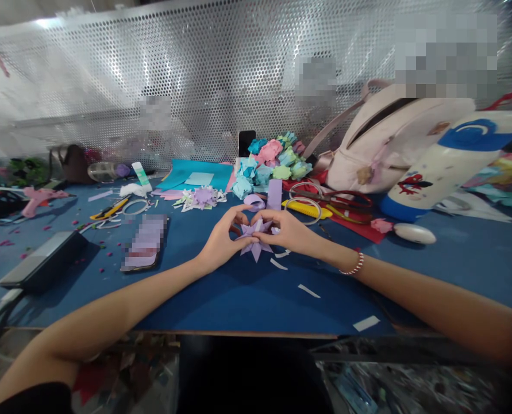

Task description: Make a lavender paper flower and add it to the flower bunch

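A light purple folded paper flower [256, 250] with pointed petals is held between my two hands, just above the blue tabletop [221, 313]. On its left side, my left hand [224, 237] has its fingers curled round the petals. My right hand [287, 231] pinches the flower from the right, with thumb and fingers near its centre. The fingertips partly cover the paper. Just beyond my hands lie a purple paper strip [274, 194] and a purple paper loop [254, 202].
Crumpled coloured paper flowers [273, 158] are heaped behind. A yellow cutter [307, 209], scissors [350, 201], a bottle [437, 167] and a pink bag [368, 144] stand or lie right. Left are a phone [146, 241], a power bank [44, 259] and a glue gun [40, 198].
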Demonstrator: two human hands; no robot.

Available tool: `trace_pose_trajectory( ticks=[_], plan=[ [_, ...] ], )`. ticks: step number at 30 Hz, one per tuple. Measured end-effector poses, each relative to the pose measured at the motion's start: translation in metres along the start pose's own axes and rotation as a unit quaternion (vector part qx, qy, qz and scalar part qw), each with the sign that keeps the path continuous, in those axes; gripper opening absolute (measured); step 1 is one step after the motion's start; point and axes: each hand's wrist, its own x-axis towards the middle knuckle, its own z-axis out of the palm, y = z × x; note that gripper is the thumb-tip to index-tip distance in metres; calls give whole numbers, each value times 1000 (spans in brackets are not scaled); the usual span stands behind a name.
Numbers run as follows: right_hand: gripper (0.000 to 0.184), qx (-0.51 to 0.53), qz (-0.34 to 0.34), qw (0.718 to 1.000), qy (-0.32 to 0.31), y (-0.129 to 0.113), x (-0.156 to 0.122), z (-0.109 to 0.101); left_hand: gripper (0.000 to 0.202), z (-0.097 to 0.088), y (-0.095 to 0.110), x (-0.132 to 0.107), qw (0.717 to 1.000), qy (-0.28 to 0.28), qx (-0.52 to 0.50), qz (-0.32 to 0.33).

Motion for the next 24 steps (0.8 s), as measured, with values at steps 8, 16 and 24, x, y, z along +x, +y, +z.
trace_pose_trajectory(
  ticks=[8, 16, 24],
  plan=[
    [15, -11, -3, 1000, 12, 2, 0, 0, 62, -1, -4, 2, 999, -4, -42, -24],
    [13, -15, -11, 1000, 16, 6, -1, 0, 57, -1, -1, 3, 997, -18, -62, -45],
    [18, -2, -4, 998, 63, 8, 2, 1, 55, 0, -4, 3, 994, -25, -62, -91]
  ],
)
